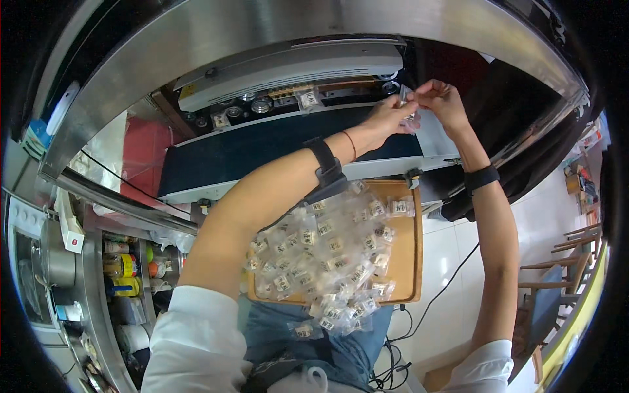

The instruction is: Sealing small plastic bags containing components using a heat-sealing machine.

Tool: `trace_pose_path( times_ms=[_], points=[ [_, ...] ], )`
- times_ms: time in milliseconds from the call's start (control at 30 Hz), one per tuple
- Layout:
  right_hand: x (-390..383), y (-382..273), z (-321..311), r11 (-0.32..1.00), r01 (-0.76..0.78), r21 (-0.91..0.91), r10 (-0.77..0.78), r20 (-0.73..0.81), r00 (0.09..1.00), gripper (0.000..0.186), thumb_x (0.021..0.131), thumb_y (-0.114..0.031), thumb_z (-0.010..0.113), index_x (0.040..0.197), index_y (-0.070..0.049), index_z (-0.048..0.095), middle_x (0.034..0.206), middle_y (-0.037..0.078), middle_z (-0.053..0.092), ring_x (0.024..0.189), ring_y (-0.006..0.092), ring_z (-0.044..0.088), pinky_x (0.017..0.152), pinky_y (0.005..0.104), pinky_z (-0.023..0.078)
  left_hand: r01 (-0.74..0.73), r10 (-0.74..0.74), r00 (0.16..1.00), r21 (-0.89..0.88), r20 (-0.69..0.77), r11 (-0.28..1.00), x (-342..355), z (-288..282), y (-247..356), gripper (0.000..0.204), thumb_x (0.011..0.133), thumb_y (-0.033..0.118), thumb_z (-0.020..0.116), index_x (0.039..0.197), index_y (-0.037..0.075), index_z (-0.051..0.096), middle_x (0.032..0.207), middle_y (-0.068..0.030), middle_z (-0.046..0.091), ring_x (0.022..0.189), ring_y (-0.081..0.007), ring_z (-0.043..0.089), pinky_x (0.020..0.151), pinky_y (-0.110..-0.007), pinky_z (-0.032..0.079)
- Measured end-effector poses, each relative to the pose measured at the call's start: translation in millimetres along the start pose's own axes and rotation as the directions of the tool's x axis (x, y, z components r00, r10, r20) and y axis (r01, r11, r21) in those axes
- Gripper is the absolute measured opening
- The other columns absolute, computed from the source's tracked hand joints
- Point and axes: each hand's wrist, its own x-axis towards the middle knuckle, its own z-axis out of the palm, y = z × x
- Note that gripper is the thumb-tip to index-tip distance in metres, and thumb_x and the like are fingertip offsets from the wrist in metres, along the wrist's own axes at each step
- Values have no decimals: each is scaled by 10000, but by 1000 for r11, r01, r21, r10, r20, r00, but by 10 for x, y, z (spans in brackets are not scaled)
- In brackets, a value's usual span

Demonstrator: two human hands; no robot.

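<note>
Head view: both arms are stretched forward over the lap. A small clear bag (411, 118) is pinched between the left hand (386, 118) and the right hand (442, 99), fingers of each closed on its upper edge, just above the far end of the dark belt (262, 154) of a sealer (288, 72).

Handling, as judged: the bag is light, thin and limp, its film likely slippery; it is best taken by the top corners, kept taut, so that the mouth lies flat. The contents look small and are too blurred to identify.

Well left of the hands, one more bag (308, 99) stands at the sealer's slot, white label facing out. Below the wrists, near the body, a wooden tray (409, 262) is heaped with like bags (321, 262), each clear with a small white-and-dark square label; a few have spilled over its near edge. Black bands are worn on both wrists. Bottles (121, 265) with yellow and red labels stand far to the left, low down.
</note>
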Motion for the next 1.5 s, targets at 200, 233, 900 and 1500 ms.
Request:
trace_pose_path(
  times_ms=[200,233,900,1500],
  points=[
    [-94,225,36,981,-124,151,150,-173,974,84,782,-111,591,815,-33,587,743,22,584,635,85,524,597,207,423,45,-49,998,-93,-41,995,169,11,-79,275,859,310,481,997,76,439,846,-56,536,802,-188,559,710,-329,462],
    [-100,234,34,974,-133,183,162,-153,975,83,785,-117,590,815,-39,592,745,13,583,640,78,520,598,205,422,50,-54,998,-97,-38,994,185,0,-92,275,859,310,481,997,76,439,846,-56,536,802,-188,559,710,-329,462],
    [-42,373,39,978,-67,-200,7,-286,958,149,840,-146,496,821,-39,599,751,0,569,680,78,485,631,216,378,45,-60,980,-84,-189,995,232,-53,-25,208,819,193,524,905,4,523,835,-106,587,767,-203,581,696,-332,489],
    [40,487,-11,988,-94,-124,50,-316,947,115,752,-154,612,777,-43,620,686,14,595,605,80,511,566,209,379,18,-24,968,-25,-251,1000,536,-143,-189,178,804,121,562,930,-4,552,891,-110,592,813,-207,591,726,-304,499]
  ],
)
